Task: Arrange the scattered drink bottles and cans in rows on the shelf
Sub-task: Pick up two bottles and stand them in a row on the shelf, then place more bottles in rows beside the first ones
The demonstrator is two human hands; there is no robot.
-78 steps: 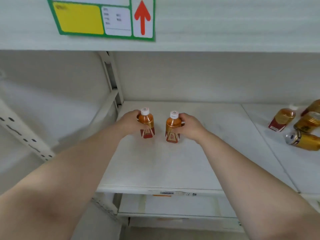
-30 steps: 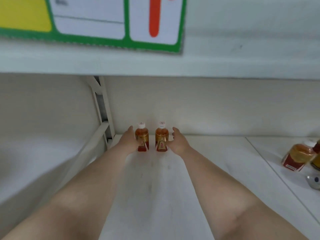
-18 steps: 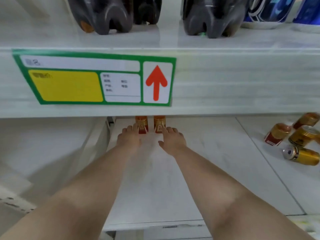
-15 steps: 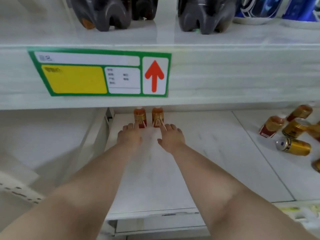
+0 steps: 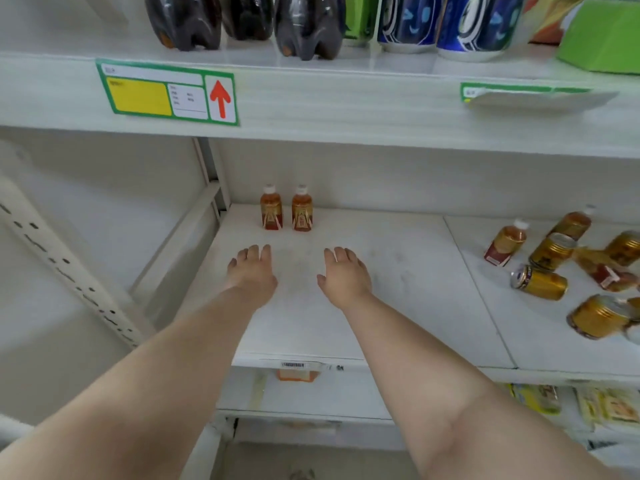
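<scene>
Two small amber drink bottles with white caps stand upright side by side at the back left of the white shelf (image 5: pixel 346 306): the left bottle (image 5: pixel 271 212) and the right bottle (image 5: pixel 302 213). My left hand (image 5: pixel 252 271) and my right hand (image 5: pixel 343 273) hover over the shelf in front of them, fingers straight, holding nothing and apart from the bottles. On the right shelf panel lie scattered drinks: a tipped amber bottle (image 5: pixel 505 242), another bottle (image 5: pixel 571 223), a gold can on its side (image 5: pixel 538 282) and several more gold cans (image 5: pixel 599 317).
The shelf above (image 5: pixel 346 109) carries dark soda bottles (image 5: pixel 183 22) and blue cans (image 5: pixel 408 22), with a green and yellow price tag (image 5: pixel 166 93) on its edge. A perforated upright (image 5: pixel 62 265) stands left. Packets (image 5: pixel 606 405) lie on the lower shelf at right.
Both hands pushed the two bottles to the back of the shelf, let go and drew back toward me. The view pulled away and now shows the scattered cans at right.
</scene>
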